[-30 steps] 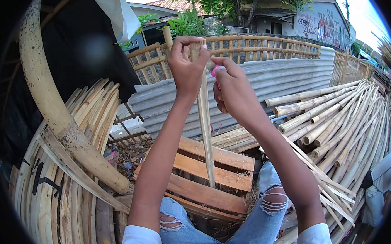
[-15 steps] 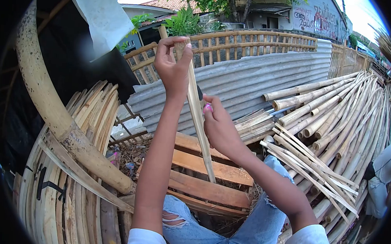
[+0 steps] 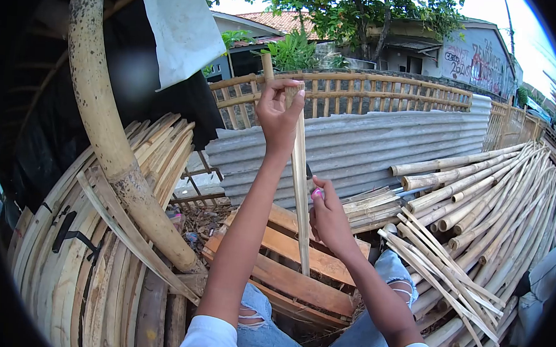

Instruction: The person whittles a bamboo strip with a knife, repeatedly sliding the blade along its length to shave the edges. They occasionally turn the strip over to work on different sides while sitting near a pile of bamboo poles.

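My left hand (image 3: 279, 113) grips the top end of a long thin bamboo strip (image 3: 301, 187) and holds it upright. The strip's lower end rests on a wooden pallet (image 3: 298, 280) in front of my knees. My right hand (image 3: 327, 216) is closed around a small knife with a pink handle (image 3: 317, 193), its dark blade against the strip about halfway down. Both forearms reach forward over my torn blue jeans (image 3: 385, 283).
A thick curved bamboo pole (image 3: 115, 148) leans over stacked curved bamboo slats (image 3: 100, 271) at left. Long bamboo poles (image 3: 488, 195) and loose split strips (image 3: 447, 268) lie at right. Corrugated metal sheet (image 3: 378, 147) and a bamboo fence (image 3: 356, 93) stand behind. Someone's sleeve (image 3: 549, 278) shows at far right.
My right hand with the knife has slid down the strip from near its top to about halfway. My left hand still holds the top end. The view has shifted slightly.
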### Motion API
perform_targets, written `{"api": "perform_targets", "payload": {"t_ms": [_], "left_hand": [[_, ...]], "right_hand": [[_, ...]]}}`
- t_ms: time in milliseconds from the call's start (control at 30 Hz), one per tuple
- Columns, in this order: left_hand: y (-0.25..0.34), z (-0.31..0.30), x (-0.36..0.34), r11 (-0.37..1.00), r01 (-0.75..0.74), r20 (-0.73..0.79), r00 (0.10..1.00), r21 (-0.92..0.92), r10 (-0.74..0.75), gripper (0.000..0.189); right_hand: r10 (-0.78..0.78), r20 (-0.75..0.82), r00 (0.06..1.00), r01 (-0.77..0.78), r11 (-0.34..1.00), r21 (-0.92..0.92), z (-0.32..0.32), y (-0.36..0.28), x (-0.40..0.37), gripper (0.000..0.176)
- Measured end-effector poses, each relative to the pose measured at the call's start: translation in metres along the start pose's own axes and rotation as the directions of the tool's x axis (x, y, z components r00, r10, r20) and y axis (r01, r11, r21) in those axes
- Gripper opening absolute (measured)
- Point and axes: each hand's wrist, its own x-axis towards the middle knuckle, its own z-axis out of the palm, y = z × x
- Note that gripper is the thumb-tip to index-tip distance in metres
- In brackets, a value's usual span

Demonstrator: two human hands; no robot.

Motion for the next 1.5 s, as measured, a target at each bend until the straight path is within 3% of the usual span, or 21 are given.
{"api": "perform_targets", "payload": {"t_ms": [100, 167, 233, 367, 400, 433, 500, 600, 633, 667, 733, 833, 867, 967, 1033, 1100, 1167, 1300, 1367, 1467, 1500], "left_hand": [[0.0, 0.003, -0.003, 0.999, 0.031, 0.0, 1.0, 0.009, -0.031, 0.02], [0.003, 0.006, -0.003, 1.0, 0.01, -0.003, 1.0, -0.011, -0.01, 0.021], [0.002, 0.0, -0.001, 0.999, 0.045, -0.005, 0.999, 0.01, -0.045, 0.021], [0.003, -0.006, 0.001, 0.998, 0.066, -0.018, 0.998, 0.018, -0.065, 0.02], [0.0, -0.007, 0.001, 0.998, 0.061, -0.014, 0.998, 0.013, -0.06, 0.02], [0.0, -0.003, 0.0, 0.997, 0.072, -0.002, 0.997, 0.01, -0.072, 0.02], [0.003, 0.005, -0.002, 0.998, 0.058, 0.011, 0.998, -0.036, -0.057, 0.019], [-0.001, 0.009, -0.002, 0.999, 0.044, 0.015, 0.999, 0.01, -0.044, 0.02], [0.001, 0.008, -0.003, 0.999, 0.029, 0.021, 0.999, 0.04, -0.029, 0.02], [0.006, 0.007, -0.002, 0.999, 0.052, 0.015, 0.999, 0.009, -0.052, 0.02], [0.004, 0.003, -0.004, 0.999, 0.04, 0.015, 0.999, -0.001, -0.04, 0.02], [-0.001, 0.004, 0.002, 0.999, 0.033, 0.029, 0.999, -0.009, -0.032, 0.02], [-0.003, 0.005, 0.0, 0.999, 0.041, 0.029, 0.999, -0.009, -0.041, 0.021], [-0.004, 0.012, -0.005, 0.998, 0.059, 0.03, 0.998, -0.017, -0.058, 0.022], [-0.003, 0.011, -0.005, 0.998, 0.068, 0.029, 0.997, -0.007, -0.068, 0.022], [-0.002, 0.009, -0.003, 0.999, 0.052, 0.018, 0.998, 0.007, -0.052, 0.022], [0.0, 0.003, -0.006, 0.998, 0.057, 0.0, 0.998, 0.001, -0.057, 0.021], [-0.001, 0.002, -0.003, 0.997, 0.057, 0.033, 0.998, -0.054, -0.056, 0.021], [-0.002, 0.003, -0.002, 0.994, 0.079, 0.011, 0.997, -0.079, -0.078, 0.019], [0.001, 0.006, -0.002, 0.99, 0.095, 0.01, 0.995, -0.105, -0.094, 0.019], [0.003, 0.004, -0.003, 0.99, 0.102, 0.009, 0.995, -0.101, -0.102, 0.019]], "right_hand": [[0.024, -0.015, 1.0, -0.022, 0.995, 0.092, -0.014, -0.071, 0.016, 0.036], [0.003, -0.033, 0.999, 0.001, 0.993, 0.119, -0.01, -0.073, 0.018, 0.036], [-0.113, -0.158, 0.981, 0.094, 0.987, -0.127, 0.016, -0.025, 0.0, 0.036], [0.081, 0.004, 0.997, -0.08, 0.995, -0.06, 0.019, 0.045, -0.022, 0.037], [0.275, 0.098, 0.956, -0.276, 0.961, -0.006, 0.007, 0.005, -0.02, 0.036], [0.282, 0.089, 0.955, -0.284, 0.959, 0.006, 0.002, -0.013, -0.009, 0.036], [-0.05, -0.065, 0.997, 0.051, 0.999, 0.013, -0.003, -0.033, 0.006, 0.035], [-0.077, -0.178, 0.981, 0.078, 0.997, -0.001, 0.007, -0.032, -0.004, 0.034], [-0.095, -0.219, 0.971, 0.078, 0.993, -0.086, 0.02, 0.002, -0.02, 0.035], [0.1, -0.134, 0.986, -0.108, 0.993, -0.055, 0.025, 0.031, -0.041, 0.035], [0.22, -0.118, 0.968, -0.226, 0.974, -0.035, 0.041, 0.118, -0.073, 0.034], [0.321, -0.048, 0.946, -0.321, 0.947, 0.002, 0.033, 0.109, -0.065, 0.035], [0.163, -0.12, 0.979, -0.164, 0.986, 0.004, 0.032, 0.101, -0.053, 0.036], [0.179, -0.074, 0.981, -0.165, 0.972, 0.169, 0.008, 0.015, -0.025, 0.036], [-0.025, -0.174, 0.984, 0.049, 0.99, 0.134, 0.01, 0.006, -0.018, 0.037], [-0.041, -0.211, 0.977, 0.046, 0.999, 0.021, 0.034, 0.051, -0.047, 0.037], [0.398, -0.097, 0.912, -0.396, 0.917, 0.037, 0.045, 0.099, -0.077, 0.036], [0.357, -0.073, 0.931, -0.354, 0.934, 0.057, 0.034, 0.091, -0.066, 0.036], [0.032, -0.126, 0.991, -0.022, 0.997, 0.075, 0.027, 0.063, -0.04, 0.037], [-0.002, -0.123, 0.992, 0.01, 0.998, 0.065, 0.018, 0.021, -0.024, 0.036], [0.004, -0.123, 0.992, 0.005, 0.997, 0.074, 0.027, 0.04, -0.029, 0.036]]}}
